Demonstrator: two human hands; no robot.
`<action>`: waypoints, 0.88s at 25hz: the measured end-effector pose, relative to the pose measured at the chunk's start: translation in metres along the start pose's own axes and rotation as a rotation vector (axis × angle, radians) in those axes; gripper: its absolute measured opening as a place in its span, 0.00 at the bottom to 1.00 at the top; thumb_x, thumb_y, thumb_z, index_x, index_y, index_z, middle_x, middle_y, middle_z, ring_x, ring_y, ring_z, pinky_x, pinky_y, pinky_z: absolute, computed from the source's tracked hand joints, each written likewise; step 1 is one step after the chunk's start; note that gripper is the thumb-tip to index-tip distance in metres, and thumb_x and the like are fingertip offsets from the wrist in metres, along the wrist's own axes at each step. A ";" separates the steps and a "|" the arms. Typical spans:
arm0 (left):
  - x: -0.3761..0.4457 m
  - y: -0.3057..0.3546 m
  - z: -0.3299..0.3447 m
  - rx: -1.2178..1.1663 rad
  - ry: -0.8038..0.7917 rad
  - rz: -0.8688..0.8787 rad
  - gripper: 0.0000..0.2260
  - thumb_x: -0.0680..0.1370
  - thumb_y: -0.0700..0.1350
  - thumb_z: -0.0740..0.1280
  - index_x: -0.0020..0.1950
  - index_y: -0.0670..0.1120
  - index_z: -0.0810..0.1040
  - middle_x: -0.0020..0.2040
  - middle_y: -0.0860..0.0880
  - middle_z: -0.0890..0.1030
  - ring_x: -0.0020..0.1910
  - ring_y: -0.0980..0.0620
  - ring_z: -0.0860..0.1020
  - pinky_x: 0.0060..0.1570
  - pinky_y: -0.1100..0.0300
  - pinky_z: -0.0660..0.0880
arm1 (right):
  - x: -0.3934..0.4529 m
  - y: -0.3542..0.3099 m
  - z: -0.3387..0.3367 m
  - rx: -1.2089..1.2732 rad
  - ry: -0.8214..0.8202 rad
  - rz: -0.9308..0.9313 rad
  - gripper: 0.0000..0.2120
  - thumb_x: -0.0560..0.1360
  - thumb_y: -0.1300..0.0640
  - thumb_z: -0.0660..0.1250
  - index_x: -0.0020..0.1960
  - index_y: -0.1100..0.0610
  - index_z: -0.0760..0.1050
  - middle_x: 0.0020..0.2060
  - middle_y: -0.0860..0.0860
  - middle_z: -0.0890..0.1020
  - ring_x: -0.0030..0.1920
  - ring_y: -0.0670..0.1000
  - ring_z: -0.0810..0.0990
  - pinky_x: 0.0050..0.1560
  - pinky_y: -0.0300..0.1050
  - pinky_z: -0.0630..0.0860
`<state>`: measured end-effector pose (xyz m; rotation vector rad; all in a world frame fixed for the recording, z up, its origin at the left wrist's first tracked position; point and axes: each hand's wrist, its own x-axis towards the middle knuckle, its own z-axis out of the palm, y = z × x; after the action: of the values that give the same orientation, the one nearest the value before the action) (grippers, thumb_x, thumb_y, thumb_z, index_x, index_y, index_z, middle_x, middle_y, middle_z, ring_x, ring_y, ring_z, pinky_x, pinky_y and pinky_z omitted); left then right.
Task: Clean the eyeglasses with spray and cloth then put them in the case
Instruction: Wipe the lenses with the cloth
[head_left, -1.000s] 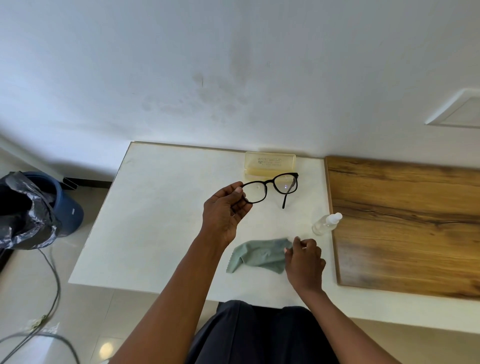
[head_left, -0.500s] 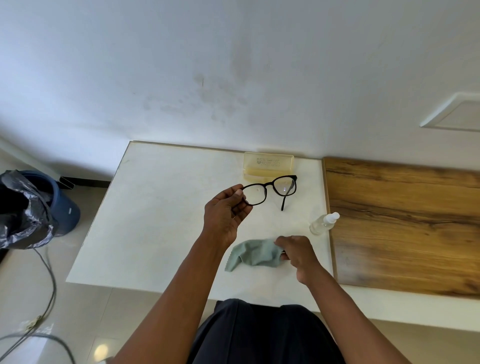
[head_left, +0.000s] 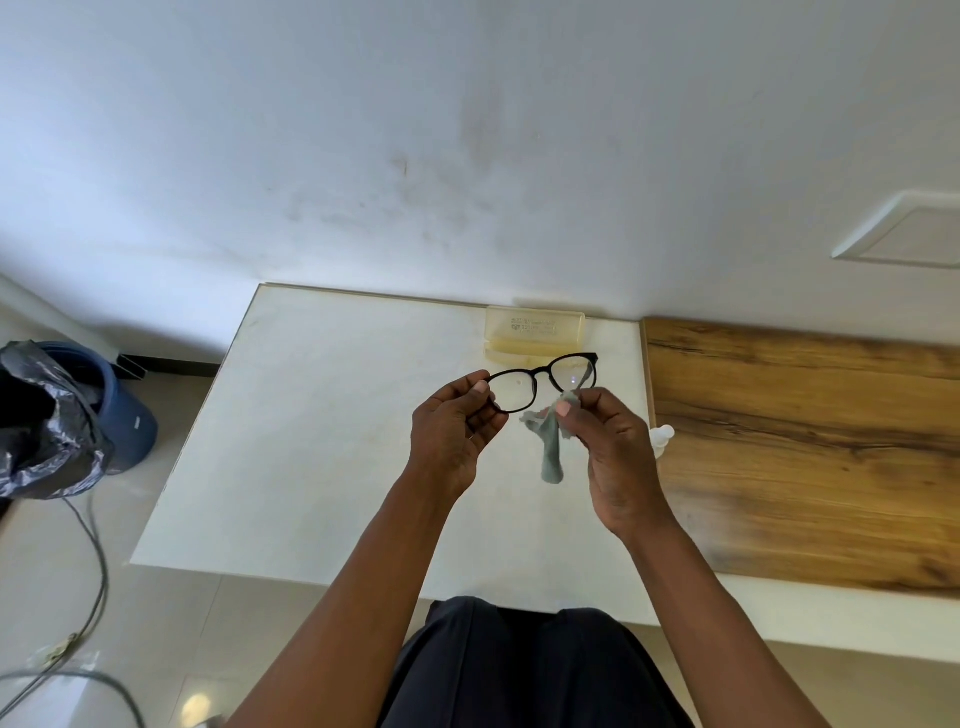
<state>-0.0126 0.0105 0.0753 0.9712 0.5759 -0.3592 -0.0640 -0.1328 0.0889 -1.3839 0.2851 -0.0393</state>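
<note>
Your left hand (head_left: 457, 431) pinches eyeglasses (head_left: 543, 379) rim; right hand (head_left: 610, 447) grips cloth (head_left: 549, 447) beside them, hiding most of spray bottle (head_left: 661, 437).

Soft daylight filling scene, bright and even. Glare spot shining on floor tile (head_left: 196, 705). Wide-angle lens bending tabletop (head_left: 322, 441) edges. Focus staying sharp throughout.
</note>
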 end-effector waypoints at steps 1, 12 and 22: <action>0.000 0.000 0.000 0.002 -0.003 0.001 0.06 0.76 0.35 0.65 0.46 0.41 0.81 0.35 0.45 0.78 0.32 0.52 0.79 0.35 0.60 0.80 | 0.002 -0.002 0.003 -0.056 0.068 -0.024 0.14 0.74 0.63 0.66 0.35 0.47 0.79 0.30 0.41 0.80 0.35 0.41 0.76 0.41 0.34 0.73; -0.004 -0.006 0.000 0.006 -0.041 -0.005 0.05 0.75 0.35 0.65 0.47 0.40 0.81 0.35 0.44 0.79 0.33 0.50 0.79 0.37 0.59 0.80 | 0.012 0.009 0.038 -1.132 0.149 -0.360 0.15 0.75 0.68 0.61 0.61 0.65 0.74 0.51 0.62 0.74 0.51 0.58 0.77 0.50 0.44 0.74; -0.003 0.000 0.002 0.000 -0.047 0.020 0.06 0.76 0.35 0.64 0.48 0.40 0.80 0.36 0.44 0.78 0.34 0.50 0.79 0.36 0.59 0.80 | -0.012 0.017 0.031 -1.247 0.113 -0.513 0.19 0.66 0.75 0.70 0.56 0.68 0.77 0.44 0.63 0.78 0.44 0.60 0.79 0.39 0.45 0.79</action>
<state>-0.0144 0.0085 0.0776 0.9657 0.5230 -0.3633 -0.0709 -0.0974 0.0793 -2.6754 0.0031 -0.4223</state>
